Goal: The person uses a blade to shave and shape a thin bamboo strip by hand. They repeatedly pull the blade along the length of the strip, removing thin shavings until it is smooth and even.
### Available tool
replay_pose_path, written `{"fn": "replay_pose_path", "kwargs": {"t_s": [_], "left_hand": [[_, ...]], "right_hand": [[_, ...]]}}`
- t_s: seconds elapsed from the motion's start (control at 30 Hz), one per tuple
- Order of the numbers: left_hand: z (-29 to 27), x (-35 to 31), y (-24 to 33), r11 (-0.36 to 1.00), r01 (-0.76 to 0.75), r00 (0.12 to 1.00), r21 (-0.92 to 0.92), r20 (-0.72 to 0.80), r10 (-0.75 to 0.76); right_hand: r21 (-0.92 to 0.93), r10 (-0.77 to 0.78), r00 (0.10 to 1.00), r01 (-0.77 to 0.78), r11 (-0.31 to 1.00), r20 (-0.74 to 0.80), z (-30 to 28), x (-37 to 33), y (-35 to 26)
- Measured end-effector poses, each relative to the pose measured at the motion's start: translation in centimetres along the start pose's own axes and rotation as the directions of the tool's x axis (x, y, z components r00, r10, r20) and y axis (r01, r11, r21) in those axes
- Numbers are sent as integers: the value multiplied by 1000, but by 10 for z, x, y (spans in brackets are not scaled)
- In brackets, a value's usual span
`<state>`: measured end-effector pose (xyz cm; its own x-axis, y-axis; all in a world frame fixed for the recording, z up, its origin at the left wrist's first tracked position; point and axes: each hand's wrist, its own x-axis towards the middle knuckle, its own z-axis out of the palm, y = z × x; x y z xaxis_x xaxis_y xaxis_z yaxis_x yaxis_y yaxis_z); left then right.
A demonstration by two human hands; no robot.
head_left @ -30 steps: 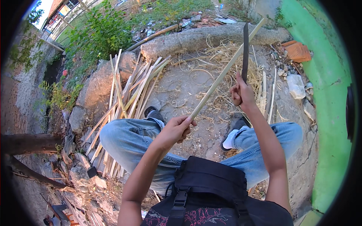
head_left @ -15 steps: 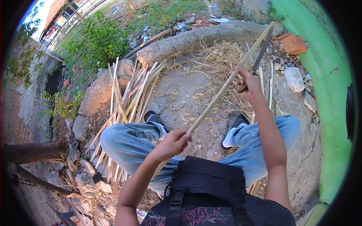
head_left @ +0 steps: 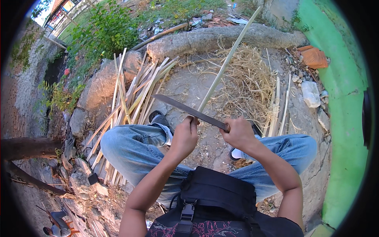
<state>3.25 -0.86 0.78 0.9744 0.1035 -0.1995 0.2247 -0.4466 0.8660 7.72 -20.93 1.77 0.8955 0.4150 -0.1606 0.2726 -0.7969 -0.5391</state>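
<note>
Here, the right hand (head_left: 239,132) is clutching the knife (head_left: 185,109), the left hand (head_left: 186,137) is gripping the wood strip (head_left: 225,65) slanting beyond the knife; good handling is likely needing skin clear of the edge.

Your left hand (head_left: 184,136): one, closed in a grip. Your right hand (head_left: 239,132): one, fisted, just beside it. Your forearms (head_left: 158,180): two, bare, angled inward.

Right hand (head_left: 239,132) hid handle of knife (head_left: 177,105). Near end of strip (head_left: 226,65) was lost behind knife and left hand (head_left: 185,136). Left knee (head_left: 118,144) covered middle of pile (head_left: 136,91). Lower edge cut off shirt (head_left: 197,227). Far person (head_left: 60,224) at lower left was too small to make out.
</note>
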Motion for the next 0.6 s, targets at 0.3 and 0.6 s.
{"fn": "replay_pose_path", "kwargs": {"t_s": [0.3,0.6], "left_hand": [[2,-6,14,971,-131,977,201,-138,160],[-7,-19,10,960,-94,969,263,-199,149]], "right_hand": [[-102,-162,954,140,985,-253,14,25,23],[29,443,797,-475,880,-411,-42,68,101]]}}
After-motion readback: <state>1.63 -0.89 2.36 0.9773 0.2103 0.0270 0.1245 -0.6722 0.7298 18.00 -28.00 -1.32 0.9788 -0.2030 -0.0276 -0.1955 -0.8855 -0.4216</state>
